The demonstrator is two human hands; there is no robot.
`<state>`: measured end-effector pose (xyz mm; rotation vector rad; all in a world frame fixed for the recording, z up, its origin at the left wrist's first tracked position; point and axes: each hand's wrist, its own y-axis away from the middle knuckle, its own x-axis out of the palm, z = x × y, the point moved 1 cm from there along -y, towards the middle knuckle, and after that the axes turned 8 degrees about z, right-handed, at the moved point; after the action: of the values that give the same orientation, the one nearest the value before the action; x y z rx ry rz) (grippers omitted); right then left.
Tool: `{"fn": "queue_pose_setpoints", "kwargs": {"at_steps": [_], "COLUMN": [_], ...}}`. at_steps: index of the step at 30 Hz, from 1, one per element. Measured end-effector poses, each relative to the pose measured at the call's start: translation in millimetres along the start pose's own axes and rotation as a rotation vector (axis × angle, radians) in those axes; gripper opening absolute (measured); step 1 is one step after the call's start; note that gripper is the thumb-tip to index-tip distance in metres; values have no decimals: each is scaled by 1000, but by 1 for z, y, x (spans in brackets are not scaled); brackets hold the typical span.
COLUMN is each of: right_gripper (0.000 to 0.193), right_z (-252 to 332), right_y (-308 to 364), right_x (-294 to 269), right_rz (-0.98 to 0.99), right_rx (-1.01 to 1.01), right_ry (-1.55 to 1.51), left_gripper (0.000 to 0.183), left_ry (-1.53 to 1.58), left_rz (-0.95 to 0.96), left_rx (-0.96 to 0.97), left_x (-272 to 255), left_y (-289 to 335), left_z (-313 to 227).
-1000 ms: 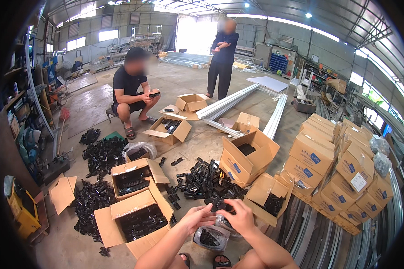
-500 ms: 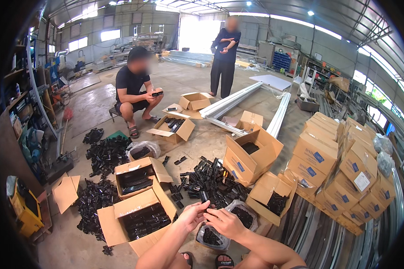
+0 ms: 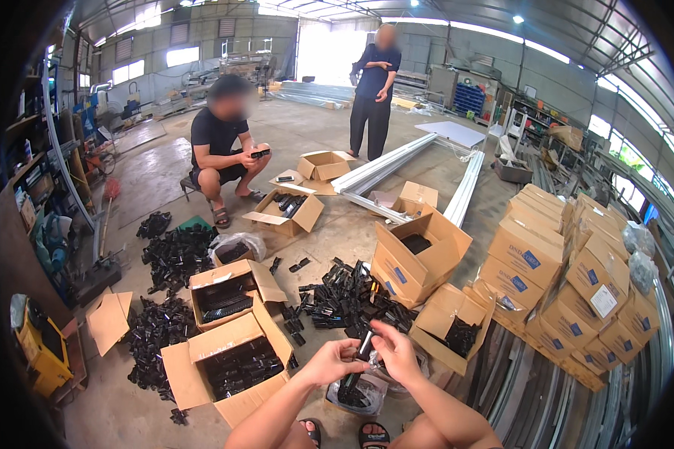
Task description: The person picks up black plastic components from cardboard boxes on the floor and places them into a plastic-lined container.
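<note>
Bright daylight glares from the open doorway far beyond the hands (image 3: 367,359); roof lamps add light. Shadows are soft. Fisheye bending and black vignetting mark the rim.

Arms: both forearms bare to the lower edge of the frame, no sleeves, cuffs or gloves in view.
Left hand (image 3: 331,362): bare, no ring, watch or band to be seen.
Right hand (image 3: 397,353): bare too, wrist unadorned.
Legs: bare knees at the lower edge, no trouser cloth showing.
Footwear: dark open sandals (image 3: 373,435) with broad straps, toes uncovered, one on each foot.
Clothing above the elbows: out of view.
</note>
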<state>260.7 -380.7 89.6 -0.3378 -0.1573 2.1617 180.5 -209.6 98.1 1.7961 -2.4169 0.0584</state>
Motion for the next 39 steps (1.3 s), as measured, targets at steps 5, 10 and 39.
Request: {"fn": "queue_pose_setpoints", "kwargs": {"at_steps": [5,10,39], "right_gripper": [33,36,35], "right_z": [-9,-6,-25], "right_y": [2,6,-19], "right_x": [-19,-26,-34], "right_rz": [196,286,225], "right_rx": [159,303,273], "right_ry": [-175,-205,-278], "left_gripper": [56,60,66], "left_ry": [-413,-600,-546], "left_rz": [-37,-52,-97], "left_rx": [-137,-110,-90], "left_x": [8,4,-2], "left_y": [2,4,9], "left_z": [-12,-5,5]}}
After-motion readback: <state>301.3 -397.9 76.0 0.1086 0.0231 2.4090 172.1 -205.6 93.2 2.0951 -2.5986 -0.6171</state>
